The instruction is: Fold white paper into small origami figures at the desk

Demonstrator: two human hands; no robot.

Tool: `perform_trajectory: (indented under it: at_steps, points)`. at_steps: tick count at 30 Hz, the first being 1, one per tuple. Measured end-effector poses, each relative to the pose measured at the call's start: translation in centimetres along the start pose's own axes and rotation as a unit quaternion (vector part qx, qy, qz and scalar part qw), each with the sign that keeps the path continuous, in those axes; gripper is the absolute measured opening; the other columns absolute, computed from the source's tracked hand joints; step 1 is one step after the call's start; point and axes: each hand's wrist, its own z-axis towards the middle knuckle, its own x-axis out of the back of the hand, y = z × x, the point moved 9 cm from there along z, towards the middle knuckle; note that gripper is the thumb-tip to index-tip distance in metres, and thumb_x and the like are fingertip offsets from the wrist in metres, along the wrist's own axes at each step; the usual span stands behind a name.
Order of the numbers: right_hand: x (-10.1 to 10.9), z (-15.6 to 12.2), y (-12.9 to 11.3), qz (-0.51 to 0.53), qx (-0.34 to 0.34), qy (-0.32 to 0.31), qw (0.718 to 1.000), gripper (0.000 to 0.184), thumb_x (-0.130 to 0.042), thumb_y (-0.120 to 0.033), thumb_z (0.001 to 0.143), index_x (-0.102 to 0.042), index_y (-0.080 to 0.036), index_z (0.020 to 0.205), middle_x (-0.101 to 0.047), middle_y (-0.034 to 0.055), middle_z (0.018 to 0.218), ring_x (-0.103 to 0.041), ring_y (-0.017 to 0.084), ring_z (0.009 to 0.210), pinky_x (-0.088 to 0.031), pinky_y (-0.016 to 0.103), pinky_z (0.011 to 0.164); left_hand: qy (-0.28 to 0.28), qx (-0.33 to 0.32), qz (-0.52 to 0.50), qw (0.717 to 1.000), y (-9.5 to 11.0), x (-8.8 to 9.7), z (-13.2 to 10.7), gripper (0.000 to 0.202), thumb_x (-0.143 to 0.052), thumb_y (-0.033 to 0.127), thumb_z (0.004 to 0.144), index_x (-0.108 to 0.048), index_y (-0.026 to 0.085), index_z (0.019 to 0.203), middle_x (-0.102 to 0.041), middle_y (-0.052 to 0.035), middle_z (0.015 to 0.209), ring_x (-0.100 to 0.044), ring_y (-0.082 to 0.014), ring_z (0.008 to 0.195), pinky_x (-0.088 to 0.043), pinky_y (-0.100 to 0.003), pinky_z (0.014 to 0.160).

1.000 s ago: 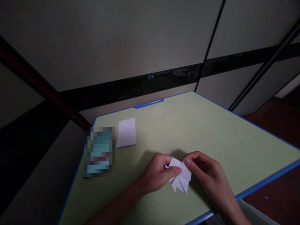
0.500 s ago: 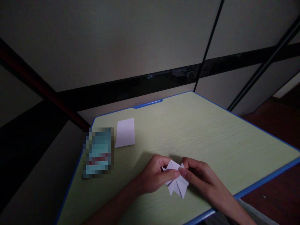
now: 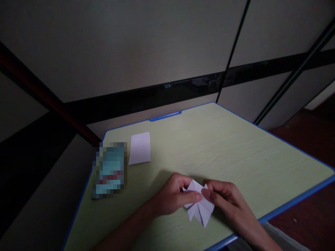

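Note:
Between my two hands is a small piece of folded white paper (image 3: 202, 211) with several pointed flaps, held over the near part of the table. My left hand (image 3: 175, 195) grips its left side, the thumb lying flat across the front and the fingers curled behind. On the other side, my right hand (image 3: 226, 197) pinches the upper right of the paper, thumb in front. The fingertips behind the paper are hidden.
A flat white sheet of paper (image 3: 140, 148) lies on the light-coloured table (image 3: 235, 146) with a blue edge. Left of it is a pixelated bluish-green item (image 3: 111, 169). Pale cabinet panels (image 3: 146, 45) with a dark band stand behind the table.
The folded paper has shifted slightly down and to the right, and tilted a little. My right hand has dropped slightly with it; both hands keep their hold.

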Motion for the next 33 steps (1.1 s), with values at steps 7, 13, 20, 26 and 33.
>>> perform_trajectory:
  at_steps: [7, 13, 20, 26, 33]
  points:
    - [-0.9, 0.0, -0.3, 0.026, -0.001, -0.046, 0.999, 0.039, -0.039, -0.049, 0.079, -0.041, -0.018, 0.055, -0.031, -0.0054, 0.051, -0.024, 0.010, 0.047, -0.020, 0.023, 0.044, -0.002, 0.026, 0.005, 1.000, -0.3, 0.4, 0.0, 0.015, -0.057, 0.026, 0.057, -0.054, 0.012, 0.056, -0.047, 0.0032, 0.048, -0.037, -0.0061, 0.043, -0.026, -0.019, 0.041]
    - [-0.8, 0.0, -0.7, -0.040, 0.031, -0.033, 0.998, 0.036, -0.038, -0.045, 0.082, -0.039, -0.019, 0.058, -0.031, -0.0041, 0.056, -0.028, 0.011, 0.052, -0.024, 0.023, 0.046, 0.026, 0.023, 0.047, 0.998, 0.2, 0.4, -0.1, 0.017, -0.054, 0.025, 0.059, -0.046, 0.014, 0.049, -0.041, 0.0051, 0.045, -0.034, -0.0054, 0.043, -0.025, -0.019, 0.041]
    - [-0.4, 0.1, -0.7, -0.040, 0.034, -0.007, 0.999, 0.036, -0.037, -0.046, 0.082, -0.039, -0.019, 0.059, -0.031, -0.0044, 0.055, -0.027, 0.011, 0.051, -0.023, 0.022, 0.045, 0.001, -0.003, 0.034, 0.999, 0.3, 0.3, 0.0, 0.012, -0.054, 0.023, 0.061, -0.052, 0.013, 0.056, -0.043, 0.0048, 0.048, -0.037, -0.0060, 0.044, -0.026, -0.019, 0.042]
    - [0.3, 0.2, -0.8, -0.046, 0.030, 0.032, 0.998, 0.037, -0.038, -0.047, 0.080, -0.038, -0.019, 0.057, -0.030, -0.0046, 0.054, -0.028, 0.011, 0.050, -0.023, 0.022, 0.045, -0.022, 0.001, 0.014, 1.000, 0.1, 0.2, 0.1, 0.010, -0.054, 0.020, 0.060, -0.056, 0.011, 0.059, -0.048, 0.0025, 0.052, -0.041, -0.0072, 0.047, -0.030, -0.019, 0.045]
    - [0.7, 0.3, -0.9, -0.050, 0.036, 0.052, 0.997, 0.037, -0.040, -0.047, 0.079, -0.037, -0.020, 0.055, -0.031, -0.0046, 0.053, -0.028, 0.011, 0.049, -0.024, 0.022, 0.044, 0.010, -0.001, -0.023, 1.000, 0.1, 0.6, 0.2, 0.008, -0.054, 0.020, 0.058, -0.055, 0.011, 0.058, -0.049, 0.0032, 0.050, -0.040, -0.0065, 0.045, -0.029, -0.019, 0.044]
